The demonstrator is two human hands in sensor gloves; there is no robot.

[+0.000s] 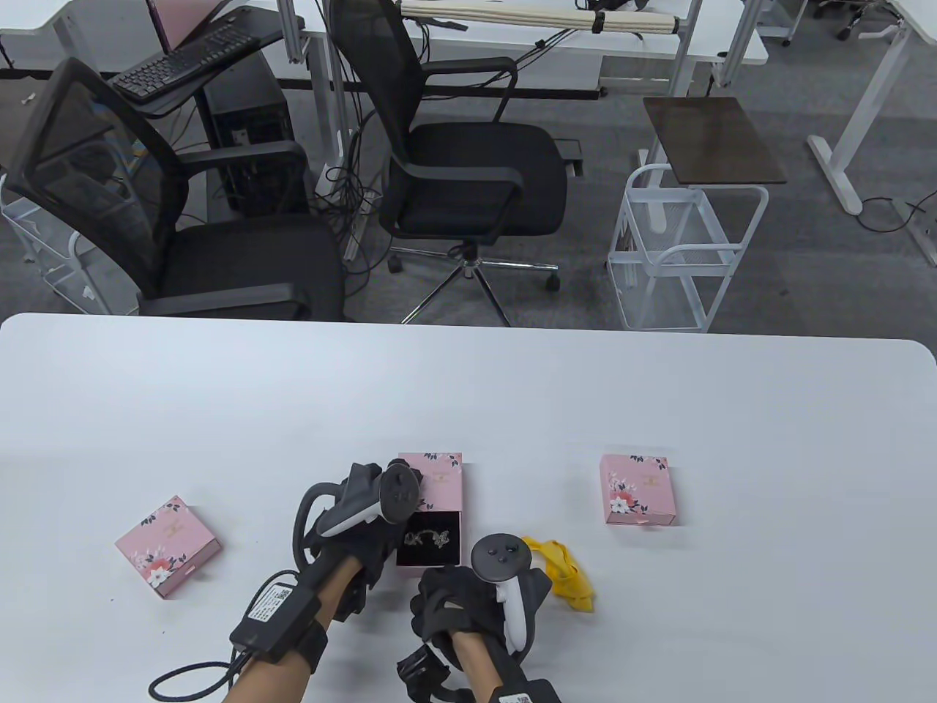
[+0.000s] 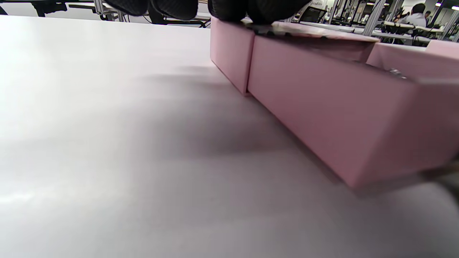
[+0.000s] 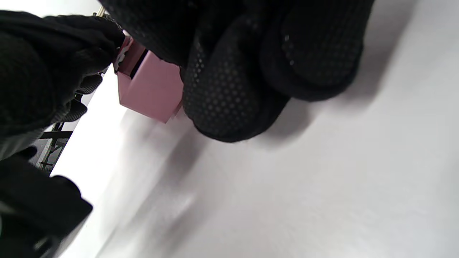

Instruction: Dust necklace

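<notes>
- the open box (image 1: 432, 512) sits near the front middle of the table (image 1: 468, 395), its drawer pulled toward the person with the necklace (image 1: 427, 539) lying in it.
- left hand (image 1: 351, 531) is at the box's left side, fingertips (image 2: 229, 9) on top of its sleeve.
- right hand (image 1: 468, 593) is just in front of the drawer.
- a cloth (image 1: 567, 571) lies right of that hand.
- one closed box (image 1: 168, 545) lies far left, another (image 1: 637, 489) off to the right.
- chairs (image 1: 468, 154) stand behind the table.
</notes>
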